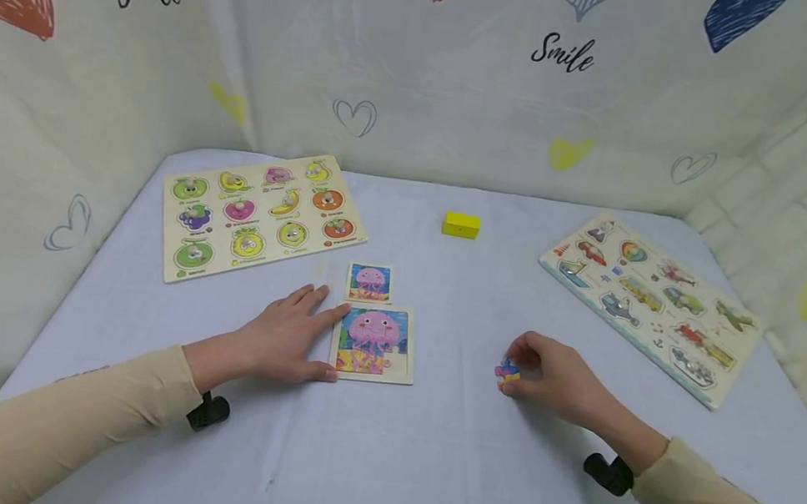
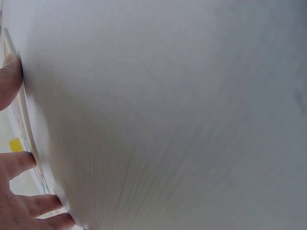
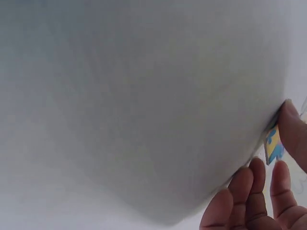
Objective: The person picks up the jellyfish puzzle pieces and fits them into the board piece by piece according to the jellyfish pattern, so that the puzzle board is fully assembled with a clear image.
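A square jigsaw puzzle (image 1: 373,331) with a pink jellyfish lies in a pale wooden frame; its lower right corner shows bare board. Spread and nearly straight, the fingers of my left hand (image 1: 287,334) touch the frame's left edge, thumb low and index finger near the top corner. To the right, my right hand (image 1: 558,379) pinches a small blue and yellow puzzle piece (image 1: 507,371) between thumb and fingers, close over the table. That puzzle piece (image 3: 274,144) also shows beside the thumb in the right wrist view. Just above the frame lies a small jellyfish picture card (image 1: 369,282).
A fruit puzzle board (image 1: 264,218) lies at the back left, and a vehicle puzzle board (image 1: 649,307) lies slanted at the back right. Between them sits a yellow block (image 1: 460,225). A printed cloth backdrop (image 1: 457,65) rises behind the white table (image 1: 377,467).
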Action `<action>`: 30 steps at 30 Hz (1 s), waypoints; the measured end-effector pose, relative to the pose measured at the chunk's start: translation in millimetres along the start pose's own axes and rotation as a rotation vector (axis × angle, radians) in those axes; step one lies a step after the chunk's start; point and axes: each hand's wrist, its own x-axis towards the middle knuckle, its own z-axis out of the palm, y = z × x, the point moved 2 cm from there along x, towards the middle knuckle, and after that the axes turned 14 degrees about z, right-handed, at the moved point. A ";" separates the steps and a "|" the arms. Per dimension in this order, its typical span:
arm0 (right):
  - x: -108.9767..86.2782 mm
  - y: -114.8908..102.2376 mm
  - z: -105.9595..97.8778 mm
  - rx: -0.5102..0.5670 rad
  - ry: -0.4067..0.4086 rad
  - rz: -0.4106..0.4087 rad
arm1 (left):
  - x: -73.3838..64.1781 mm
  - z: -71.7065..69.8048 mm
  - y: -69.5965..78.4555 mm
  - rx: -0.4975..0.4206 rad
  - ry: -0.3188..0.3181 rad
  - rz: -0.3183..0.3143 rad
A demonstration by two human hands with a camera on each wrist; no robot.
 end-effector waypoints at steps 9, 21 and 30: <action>3.8 -8.2 -1.1 0.119 -0.049 -0.017 | -0.4 -1.0 -0.3 0.001 0.001 0.012; 31.7 -69.1 28.3 0.289 -0.223 0.060 | -0.3 -1.4 -1.4 -0.013 -0.007 0.001; 40.0 -103.6 47.8 0.272 -0.259 0.073 | -1.3 -1.8 -2.0 -0.018 -0.007 -0.002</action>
